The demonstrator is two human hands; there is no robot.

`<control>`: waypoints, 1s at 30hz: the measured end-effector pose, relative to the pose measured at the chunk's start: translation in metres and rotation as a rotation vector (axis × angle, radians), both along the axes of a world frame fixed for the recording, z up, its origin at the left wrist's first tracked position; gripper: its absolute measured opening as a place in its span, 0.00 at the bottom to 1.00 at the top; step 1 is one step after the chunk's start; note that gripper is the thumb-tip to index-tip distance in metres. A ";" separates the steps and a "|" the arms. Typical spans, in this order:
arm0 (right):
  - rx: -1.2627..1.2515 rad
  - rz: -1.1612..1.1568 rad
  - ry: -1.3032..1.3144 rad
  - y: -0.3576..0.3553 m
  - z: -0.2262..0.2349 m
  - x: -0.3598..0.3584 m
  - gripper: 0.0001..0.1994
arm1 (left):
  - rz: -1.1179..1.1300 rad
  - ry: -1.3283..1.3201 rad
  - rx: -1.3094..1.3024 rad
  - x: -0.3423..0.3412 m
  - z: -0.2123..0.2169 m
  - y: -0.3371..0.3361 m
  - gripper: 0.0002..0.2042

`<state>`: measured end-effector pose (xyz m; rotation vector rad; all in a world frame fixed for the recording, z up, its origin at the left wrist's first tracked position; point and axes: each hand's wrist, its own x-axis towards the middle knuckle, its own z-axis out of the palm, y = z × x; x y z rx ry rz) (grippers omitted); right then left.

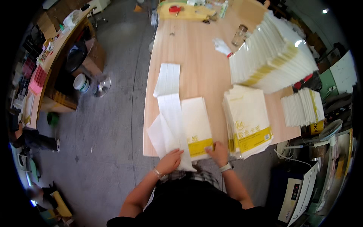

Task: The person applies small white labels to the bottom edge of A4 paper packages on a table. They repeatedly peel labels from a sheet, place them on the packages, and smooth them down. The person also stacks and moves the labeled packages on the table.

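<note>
A long white paper strip [172, 117] with creases runs down the left part of the table toward me. My left hand [170, 162] is closed on its lower part, where another white sheet [155, 133] slants out to the left. Just right of the strip, partly under it, lies a flat white packet [198, 119] with a yellow band at its near end. At the packet's near right corner my right hand [218, 154] has its fingers curled in, thumb toward the yellow band. Another white strip [168, 77] lies farther up, beyond the long one.
A pile of similar white-and-yellow packets [247, 117] lies to the right, beside a tall leaning stack of packets [270, 56] and a smaller stack [302, 108]. Farther back are a white glove [222, 47], a glass jar [239, 35] and red tape [175, 8]. The wooden table [196, 56] ends near my waist.
</note>
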<state>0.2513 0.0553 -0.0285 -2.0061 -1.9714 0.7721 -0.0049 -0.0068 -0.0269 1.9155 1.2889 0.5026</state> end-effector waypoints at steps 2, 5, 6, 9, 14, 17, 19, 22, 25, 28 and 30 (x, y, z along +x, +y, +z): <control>0.045 0.002 0.022 0.001 -0.004 0.002 0.21 | 0.027 -0.054 0.038 0.000 -0.010 0.001 0.17; 0.007 0.016 0.192 0.008 -0.014 0.011 0.21 | 0.184 -0.265 -0.073 -0.009 0.008 -0.002 0.15; -0.018 0.014 0.188 0.016 -0.007 0.010 0.21 | 0.277 -0.280 -0.106 -0.013 0.022 -0.003 0.13; -0.056 0.054 0.120 0.013 0.007 0.009 0.19 | 0.436 -0.460 -0.200 -0.028 0.041 -0.003 0.13; -0.034 -0.055 0.527 0.017 0.002 0.018 0.15 | 0.554 -0.536 -0.147 -0.045 0.058 0.000 0.13; 0.073 -0.077 0.741 0.021 0.026 0.030 0.13 | 0.587 -0.582 -0.122 -0.052 0.057 0.004 0.14; 0.127 -0.155 0.793 0.025 0.064 0.045 0.12 | 0.628 -0.608 -0.107 -0.053 0.070 0.006 0.15; 0.283 -0.288 0.874 0.039 0.127 0.087 0.12 | 0.741 -0.720 -0.039 -0.052 0.073 0.006 0.14; 0.339 -0.378 0.651 0.054 0.125 0.176 0.12 | 0.841 -0.736 -0.130 -0.051 0.065 0.007 0.12; 0.519 -0.393 0.237 0.062 0.078 0.252 0.14 | 0.796 -0.736 -0.121 -0.052 0.045 0.012 0.12; 0.331 -0.332 -0.148 0.062 0.029 0.271 0.19 | 0.721 -0.669 -0.319 -0.055 0.058 0.002 0.24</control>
